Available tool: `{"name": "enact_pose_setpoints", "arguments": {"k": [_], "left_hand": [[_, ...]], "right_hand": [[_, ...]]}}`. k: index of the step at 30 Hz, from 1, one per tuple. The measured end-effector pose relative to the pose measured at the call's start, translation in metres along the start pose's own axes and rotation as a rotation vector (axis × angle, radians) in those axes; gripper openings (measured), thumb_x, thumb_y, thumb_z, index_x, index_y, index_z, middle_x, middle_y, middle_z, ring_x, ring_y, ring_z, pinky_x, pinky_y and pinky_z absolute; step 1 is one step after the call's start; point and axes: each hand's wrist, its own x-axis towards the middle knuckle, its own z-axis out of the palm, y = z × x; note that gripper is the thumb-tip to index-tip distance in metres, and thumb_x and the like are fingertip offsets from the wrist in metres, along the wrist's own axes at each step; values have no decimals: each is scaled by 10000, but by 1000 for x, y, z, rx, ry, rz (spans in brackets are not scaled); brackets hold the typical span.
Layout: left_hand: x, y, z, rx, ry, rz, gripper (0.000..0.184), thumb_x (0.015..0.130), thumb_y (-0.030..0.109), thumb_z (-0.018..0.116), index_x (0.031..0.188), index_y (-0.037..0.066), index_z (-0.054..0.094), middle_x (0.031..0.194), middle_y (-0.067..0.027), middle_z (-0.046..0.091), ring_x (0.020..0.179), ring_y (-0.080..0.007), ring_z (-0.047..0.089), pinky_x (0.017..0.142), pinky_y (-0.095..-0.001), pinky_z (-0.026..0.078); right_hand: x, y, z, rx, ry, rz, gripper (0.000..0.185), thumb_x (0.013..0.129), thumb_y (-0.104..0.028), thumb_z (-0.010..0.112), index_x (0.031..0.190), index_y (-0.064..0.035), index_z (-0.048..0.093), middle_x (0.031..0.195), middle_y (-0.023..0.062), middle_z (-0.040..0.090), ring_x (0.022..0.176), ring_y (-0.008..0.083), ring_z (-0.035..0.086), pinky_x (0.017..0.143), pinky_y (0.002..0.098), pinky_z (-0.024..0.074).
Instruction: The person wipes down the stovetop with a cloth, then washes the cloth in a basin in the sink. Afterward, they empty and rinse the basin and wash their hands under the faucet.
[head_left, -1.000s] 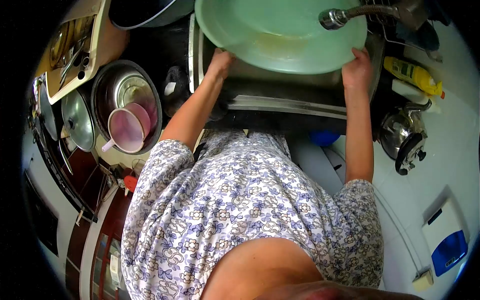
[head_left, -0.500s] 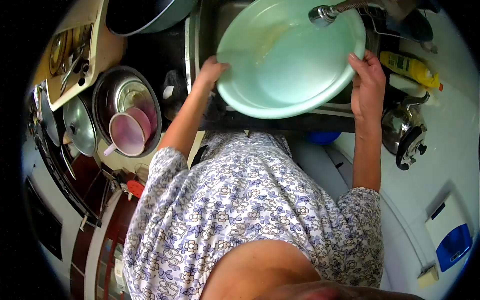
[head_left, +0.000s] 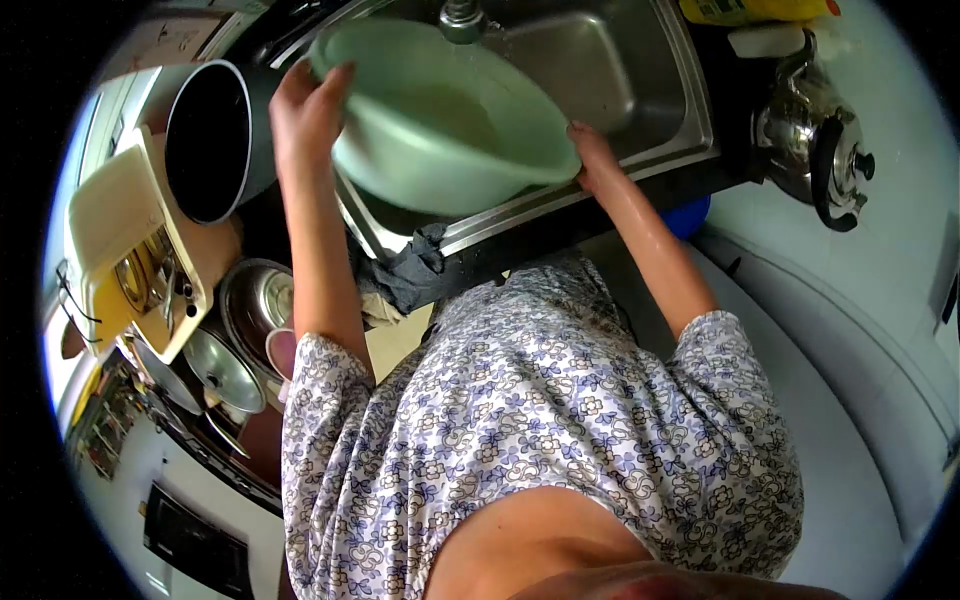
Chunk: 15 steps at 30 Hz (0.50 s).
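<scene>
A pale green basin [head_left: 440, 150] is held tilted over the left part of the steel sink [head_left: 590, 75], its open side facing up and away from me. My left hand [head_left: 308, 110] grips its upper left rim, fingers and thumb closed on it. At the lower right rim, my right hand [head_left: 592, 155] is closed on the edge. The faucet head [head_left: 462, 20] hangs just above the basin's far rim, with some water drops near it. A dark wet cloth [head_left: 410, 270] lies over the counter edge below the basin.
At left are a dark pot [head_left: 208, 142], a cream dish rack [head_left: 190, 240] with utensils, a metal lid [head_left: 225, 370] and a bowl [head_left: 250, 300] with a pink mug [head_left: 282, 352]. At right stand a steel kettle [head_left: 810, 140] and a yellow bottle [head_left: 755, 10].
The view has turned toward the left. The basin has moved left with both hands on it and now tilts down to the right. More of the sink's right side shows.
</scene>
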Motion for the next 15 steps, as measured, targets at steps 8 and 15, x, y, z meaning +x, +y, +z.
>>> {"name": "enact_pose_setpoints", "arguments": {"k": [8,15], "left_hand": [[15,36,22,92,-122,6,387,719,161,635,1056,-13,558,784,-46,606,549,-70,479,460,-187,356],[31,58,-23,334,-117,-59,430,762,305,609,1030,-30,585,883,-88,608,792,-141,537,722,-216,403]], "right_hand": [[-104,-41,-16,-48,1,2,328,873,-160,411,1167,-25,465,1053,94,560,876,185,585,693,331,502],[-102,12,31,43,-126,313,150,823,-192,480,919,-94,542,665,2,494,481,87,423,347,194,309]]}}
